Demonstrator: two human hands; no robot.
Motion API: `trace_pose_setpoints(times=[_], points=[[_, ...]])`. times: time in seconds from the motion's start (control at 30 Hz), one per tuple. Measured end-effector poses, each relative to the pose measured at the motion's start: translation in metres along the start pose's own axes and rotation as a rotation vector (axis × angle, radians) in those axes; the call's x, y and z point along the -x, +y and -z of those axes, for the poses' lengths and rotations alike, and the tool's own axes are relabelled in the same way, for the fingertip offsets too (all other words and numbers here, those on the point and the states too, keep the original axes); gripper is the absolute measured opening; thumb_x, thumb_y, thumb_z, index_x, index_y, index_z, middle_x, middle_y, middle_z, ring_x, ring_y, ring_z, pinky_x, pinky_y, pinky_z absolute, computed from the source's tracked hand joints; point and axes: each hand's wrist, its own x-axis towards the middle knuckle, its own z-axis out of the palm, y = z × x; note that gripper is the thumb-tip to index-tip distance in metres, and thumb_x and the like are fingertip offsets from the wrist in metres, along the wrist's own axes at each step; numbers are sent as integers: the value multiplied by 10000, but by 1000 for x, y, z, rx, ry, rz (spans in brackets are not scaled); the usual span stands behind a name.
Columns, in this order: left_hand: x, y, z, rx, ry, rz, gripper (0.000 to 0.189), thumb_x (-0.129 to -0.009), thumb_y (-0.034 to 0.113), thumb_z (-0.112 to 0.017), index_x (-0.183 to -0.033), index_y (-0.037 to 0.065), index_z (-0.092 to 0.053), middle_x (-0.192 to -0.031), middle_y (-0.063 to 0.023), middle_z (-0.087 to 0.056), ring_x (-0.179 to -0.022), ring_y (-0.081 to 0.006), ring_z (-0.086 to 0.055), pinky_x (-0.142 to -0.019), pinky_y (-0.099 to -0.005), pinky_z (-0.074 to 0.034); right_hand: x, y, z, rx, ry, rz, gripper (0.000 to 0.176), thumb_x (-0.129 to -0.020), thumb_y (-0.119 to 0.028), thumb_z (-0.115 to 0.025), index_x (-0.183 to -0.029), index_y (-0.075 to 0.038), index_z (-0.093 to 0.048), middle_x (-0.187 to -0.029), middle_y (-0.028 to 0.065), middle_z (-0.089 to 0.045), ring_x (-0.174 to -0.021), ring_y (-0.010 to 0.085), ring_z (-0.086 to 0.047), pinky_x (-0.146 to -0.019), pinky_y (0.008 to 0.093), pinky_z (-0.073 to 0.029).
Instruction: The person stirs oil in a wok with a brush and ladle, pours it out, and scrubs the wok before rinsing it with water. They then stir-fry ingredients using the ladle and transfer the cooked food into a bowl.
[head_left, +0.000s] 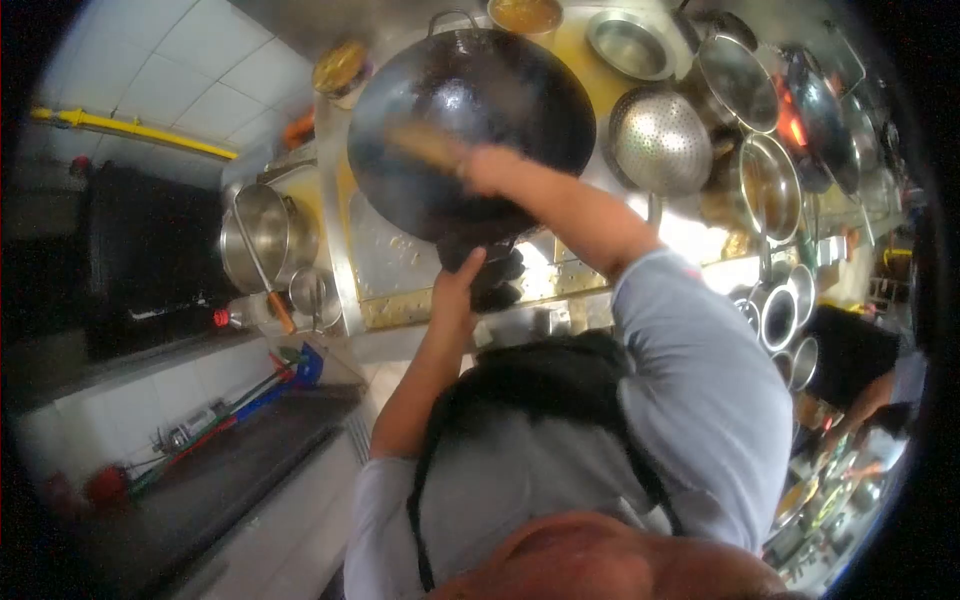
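Observation:
A large dark wok (540, 110) sits on the stove, its inside shiny and slightly hazy. My right hand (490, 168) reaches over it, closed around a tan bamboo wok brush (425, 146) that is smeared by motion inside the bowl. At the near rim, my left hand (460, 278) grips the wok's near handle through a bunched black cloth (490, 270), thumb on top. The cloth hides the handle itself.
A perforated strainer (660, 140) and a metal bowl (631, 46) lie right of the wok. Several pots, including a steel pot (770, 185), crowd farther right. Left stand a large pot (262, 240) with a ladle and a red-capped bottle (238, 316). Another person's arm (868, 400) shows far right.

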Motion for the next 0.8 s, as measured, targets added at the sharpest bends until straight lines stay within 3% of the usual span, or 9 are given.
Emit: trace_pose_setpoints(times=[0.13, 0.2, 0.23, 0.27, 0.37, 0.57, 0.7, 0.73, 0.8], points=[[-30, -17, 36, 89, -103, 89, 463, -841, 177, -733, -1217, -8, -537, -1070, -140, -638, -918, -266, -653, -779, -384, -567, 81, -14, 49, -402, -206, 364, 938, -675, -319, -737, -1502, -210, -309, -1240, 195, -613, -1109, 330, -600, -967, 428, -447], [-24, -10, 38, 60, -101, 85, 478, -829, 182, -746, -1216, -6, -539, -1064, -137, -638, -920, -263, -650, -788, -381, -559, 37, 69, 59, 130, -238, 245, 779, -756, -306, -711, -1462, -231, -390, -1258, 157, -610, -1046, 301, -627, -897, 399, -491], [-5, 2, 27, -103, -96, 29, 485, -817, 179, -756, -1208, -9, -542, -1062, -133, -638, -919, -254, -646, -791, -378, -552, 58, 78, 85, 100, -46, -327, 742, -806, -267, -680, -1469, -169, -361, -1202, 171, -628, -980, 327, -655, -814, 411, -529], [13, 13, 18, -268, -90, -29, 491, -805, 175, -765, -1201, -12, -544, -1061, -129, -638, -917, -245, -642, -794, -375, -545, 65, 92, 87, 196, 525, -398, 811, -835, -250, -658, -1514, -145, -226, -1086, 203, -644, -925, 347, -670, -741, 433, -548], [57, 25, 18, -643, -122, -258, 490, -776, 136, -772, -1182, -17, -545, -1039, -120, -649, -918, -219, -638, -786, -362, -538, 64, 67, 92, -250, 869, -570, 781, -882, -228, -584, -1518, -123, -144, -1108, 205, -607, -991, 295, -662, -816, 405, -556], [41, -25, 145, -1130, -17, -188, 506, -705, 143, -770, -1137, -7, -553, -939, -127, -673, -843, -248, -663, -728, -354, -531, 116, -62, 48, -247, 0, -75, 737, -730, -318, -713, -1408, -164, -470, -1297, 146, -580, -1056, 333, -615, -909, 454, -484], [38, -46, 194, -1364, 157, -209, 575, -677, 233, -779, -1152, 4, -548, -1022, -221, -645, -905, -410, -634, -792, -437, -515, 111, 39, 62, -233, -483, -107, 726, -732, -322, -732, -1399, -175, -488, -1239, 132, -621, -1004, 272, -635, -782, 416, -527], [39, -49, 197, -1353, 143, -212, 575, -677, 233, -779, -1152, 4, -548, -1022, -221, -645, -905, -410, -634, -792, -437, -515, 119, 64, 58, -652, -138, -414, 482, -823, -351, -675, -1235, -111, -607, -1245, 106, -625, -1090, 246, -620, -899, 406, -494], [46, -51, 202, -1487, 227, -625, 607, -671, 253, -807, -1163, 13, -546, -1145, -229, -591, -1036, -407, -578, -868, -448, -482, 178, 48, 64, 251, 878, -759, 379, -871, -126, -535, -1249, -90, -540, -911, 172, -688, -826, 332, -685, -692, 447, -547]])
